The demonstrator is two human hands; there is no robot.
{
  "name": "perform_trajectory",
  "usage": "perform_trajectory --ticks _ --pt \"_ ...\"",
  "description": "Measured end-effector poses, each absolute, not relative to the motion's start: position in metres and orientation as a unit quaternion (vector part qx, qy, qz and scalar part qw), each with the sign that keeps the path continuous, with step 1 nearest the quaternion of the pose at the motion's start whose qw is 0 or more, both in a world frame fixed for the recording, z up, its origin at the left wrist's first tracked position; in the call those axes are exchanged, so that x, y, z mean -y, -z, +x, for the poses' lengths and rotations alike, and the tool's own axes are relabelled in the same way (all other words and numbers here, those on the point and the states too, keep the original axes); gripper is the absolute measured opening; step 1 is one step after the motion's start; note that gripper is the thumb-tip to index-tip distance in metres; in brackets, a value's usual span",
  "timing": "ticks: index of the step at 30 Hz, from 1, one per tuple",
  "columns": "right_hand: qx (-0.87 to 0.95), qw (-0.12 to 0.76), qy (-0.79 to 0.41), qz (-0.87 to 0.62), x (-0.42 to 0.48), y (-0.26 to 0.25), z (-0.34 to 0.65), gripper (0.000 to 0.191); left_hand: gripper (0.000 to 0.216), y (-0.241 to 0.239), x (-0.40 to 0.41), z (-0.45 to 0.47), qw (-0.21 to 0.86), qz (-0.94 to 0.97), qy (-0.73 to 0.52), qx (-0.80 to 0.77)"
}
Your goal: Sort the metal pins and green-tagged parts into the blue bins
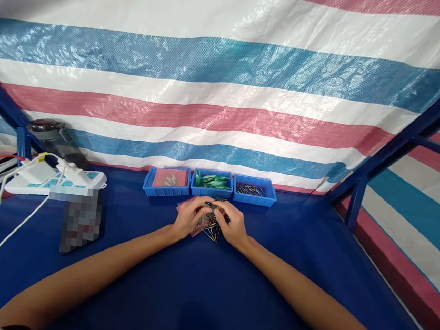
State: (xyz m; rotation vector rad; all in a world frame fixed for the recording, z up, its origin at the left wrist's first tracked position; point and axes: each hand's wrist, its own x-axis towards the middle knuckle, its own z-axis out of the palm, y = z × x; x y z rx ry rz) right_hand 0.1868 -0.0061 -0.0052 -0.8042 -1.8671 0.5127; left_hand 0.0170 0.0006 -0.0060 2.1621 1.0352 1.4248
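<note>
My left hand (190,217) and my right hand (234,223) face each other over a small heap at the middle of the table. Their fingers are curled inward and the fingertips almost meet. What the fingertips hold, if anything, is hidden or too small to name. In the heap lie thin, dark and brassy pin-like metal pieces (212,232), spread out between the hands. A pinkish clear plastic bag (197,230) lies under and beside my left hand. Some small dark green bits show between the fingertips.
Three blue bins stand in a row behind my hands: a left bin (166,193) with a pink bag and pale pieces, a middle bin (211,191) with green packets, a right bin (255,198) with thin metal pieces. Leftward are a power strip (78,186), cables and a dark bottle (61,142).
</note>
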Motion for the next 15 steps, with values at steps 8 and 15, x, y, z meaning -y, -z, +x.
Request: perform_trajectory --ticks 8,15 --pt "0.796 0.488 -0.196 -0.301 0.0047 0.0057 0.1849 0.019 0.023 0.008 0.0005 0.0161 0.178 0.781 -0.478 -0.36" --pt "0.77 0.49 -0.192 -0.362 0.0061 0.0047 0.1877 0.03 0.025 0.0063 0.0029 0.0149 0.218 0.768 -0.472 -0.373"
